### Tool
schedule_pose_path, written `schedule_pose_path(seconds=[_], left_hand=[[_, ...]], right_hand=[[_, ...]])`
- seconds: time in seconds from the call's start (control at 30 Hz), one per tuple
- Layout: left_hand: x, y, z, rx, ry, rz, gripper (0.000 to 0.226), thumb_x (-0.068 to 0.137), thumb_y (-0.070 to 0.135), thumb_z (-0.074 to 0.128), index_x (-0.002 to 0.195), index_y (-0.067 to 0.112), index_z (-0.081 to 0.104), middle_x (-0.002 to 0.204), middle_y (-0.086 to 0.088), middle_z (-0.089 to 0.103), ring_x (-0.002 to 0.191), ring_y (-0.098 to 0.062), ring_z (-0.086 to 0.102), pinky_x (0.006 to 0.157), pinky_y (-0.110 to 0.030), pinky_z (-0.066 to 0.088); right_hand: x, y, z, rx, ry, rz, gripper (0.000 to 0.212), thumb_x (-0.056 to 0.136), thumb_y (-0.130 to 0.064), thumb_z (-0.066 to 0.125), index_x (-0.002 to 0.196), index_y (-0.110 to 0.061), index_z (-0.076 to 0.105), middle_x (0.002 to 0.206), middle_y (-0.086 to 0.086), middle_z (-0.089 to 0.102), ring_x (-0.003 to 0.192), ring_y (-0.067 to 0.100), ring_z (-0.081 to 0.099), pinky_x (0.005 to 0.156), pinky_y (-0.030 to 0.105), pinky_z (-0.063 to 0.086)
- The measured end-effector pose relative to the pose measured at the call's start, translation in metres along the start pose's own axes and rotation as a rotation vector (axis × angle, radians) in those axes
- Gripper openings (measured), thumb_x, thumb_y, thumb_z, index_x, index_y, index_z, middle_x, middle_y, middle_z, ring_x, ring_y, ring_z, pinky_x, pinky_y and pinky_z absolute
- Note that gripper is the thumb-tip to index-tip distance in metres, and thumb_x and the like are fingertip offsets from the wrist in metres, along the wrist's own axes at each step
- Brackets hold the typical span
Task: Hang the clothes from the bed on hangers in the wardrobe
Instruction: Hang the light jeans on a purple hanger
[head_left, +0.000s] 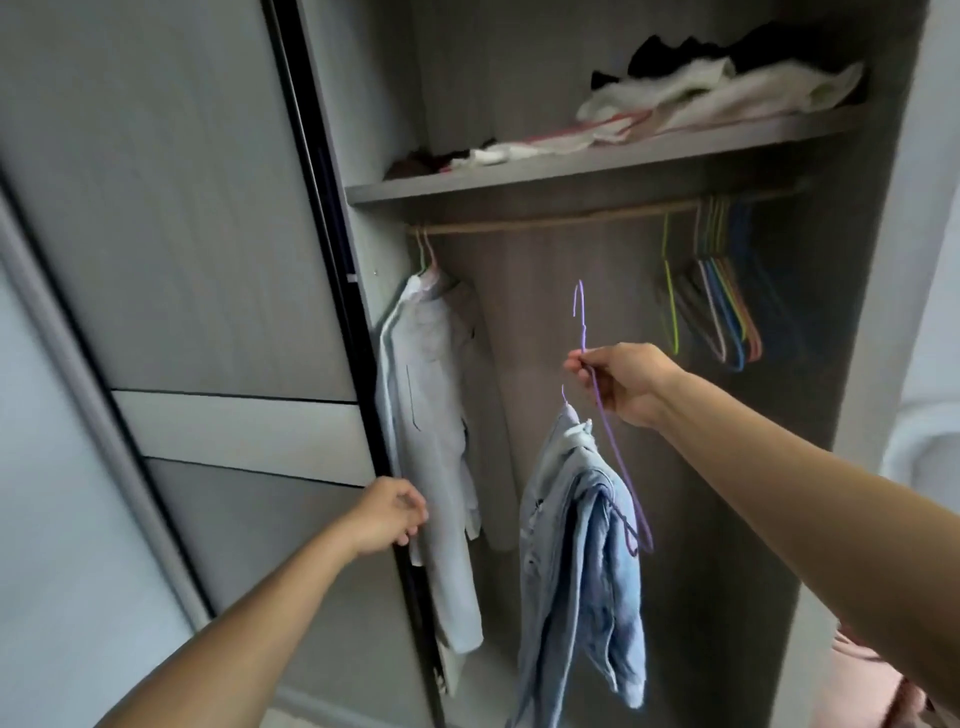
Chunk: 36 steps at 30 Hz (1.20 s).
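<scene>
My right hand (626, 382) grips a thin purple hanger (613, 441) below its hook, inside the open wardrobe. Pale blue jeans (582, 561) are draped over that hanger and dangle below my hand; a second small hook shows beside them. The wooden rail (561, 221) runs above, and the hanger's hook is well under it. My left hand (389, 517) has curled fingers at the edge of a light blue shirt (431, 441), which hangs from the rail's left end by the wardrobe's side panel. Whether it grips the shirt is unclear.
A bunch of empty coloured hangers (727, 301) hangs at the rail's right end. The shelf (571, 166) above holds crumpled white and dark clothes. A grey sliding door (182, 260) stands on the left. Free rail lies between the shirt and the empty hangers.
</scene>
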<state>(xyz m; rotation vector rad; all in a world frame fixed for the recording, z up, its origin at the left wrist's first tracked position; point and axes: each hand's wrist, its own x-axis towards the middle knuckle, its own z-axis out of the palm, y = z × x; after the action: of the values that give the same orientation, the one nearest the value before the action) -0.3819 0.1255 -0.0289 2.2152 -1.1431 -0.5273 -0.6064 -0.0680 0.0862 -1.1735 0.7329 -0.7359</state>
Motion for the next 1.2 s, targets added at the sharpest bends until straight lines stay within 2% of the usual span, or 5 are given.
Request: schedule_pose_path(seconds=[0.13,0.4,0.63,0.97,1.2], left_hand=[[0.065,-0.001,-0.028,0.061,0.060,0.075,0.015,0.089,0.015,0.065,0.078,0.023,0.058,0.067,-0.001,0.063,0.054,-0.010,0.058,0.057,-0.023,0.047],[0.209,0.042,-0.094,0.152,0.307,0.153,0.005,0.086,0.022,0.067,0.086,0.023,0.063,0.069,0.011,0.060,0.066,-0.008,0.056,0.064,-0.018,0.039],[0.288,0.057,-0.130,0.339,0.447,0.079,0.035,0.088,0.026,0.062,0.122,0.017,0.058,0.118,-0.005,0.052,0.105,-0.025,0.056,0.090,-0.031,0.045],[0.348,0.058,-0.149,0.435,0.428,0.021,0.043,0.092,0.023,0.052,0.134,0.017,0.045,0.128,-0.010,0.051,0.117,-0.030,0.052,0.095,-0.038,0.046],[0.361,0.043,-0.148,0.423,0.411,0.039,0.046,0.095,0.018,0.049,0.140,0.023,0.042,0.134,-0.010,0.052,0.122,-0.030,0.049,0.095,-0.031,0.042]], right_hand=[[0.086,-0.005,0.032,-0.004,-0.018,-0.018,0.024,0.098,-0.005,0.046,0.081,-0.011,0.061,0.052,-0.005,0.066,0.035,-0.001,0.050,0.038,0.012,0.037],[0.254,-0.048,0.093,-0.066,-0.042,-0.152,0.021,0.095,-0.004,0.051,0.080,-0.006,0.065,0.050,-0.002,0.066,0.033,-0.001,0.043,0.034,0.011,0.032],[0.363,-0.083,0.148,-0.068,-0.055,-0.213,0.023,0.097,-0.004,0.048,0.076,-0.007,0.057,0.038,-0.003,0.058,0.025,0.000,0.038,0.030,0.009,0.028],[0.483,-0.101,0.212,-0.071,-0.049,-0.273,0.034,0.102,-0.003,0.036,0.071,-0.012,0.046,0.030,-0.007,0.049,0.023,-0.002,0.043,0.025,0.011,0.027],[0.524,-0.059,0.227,-0.356,0.004,-0.427,0.035,0.094,-0.015,0.053,0.059,-0.011,0.059,0.061,0.017,0.062,0.042,0.024,0.054,0.045,0.030,0.045]])
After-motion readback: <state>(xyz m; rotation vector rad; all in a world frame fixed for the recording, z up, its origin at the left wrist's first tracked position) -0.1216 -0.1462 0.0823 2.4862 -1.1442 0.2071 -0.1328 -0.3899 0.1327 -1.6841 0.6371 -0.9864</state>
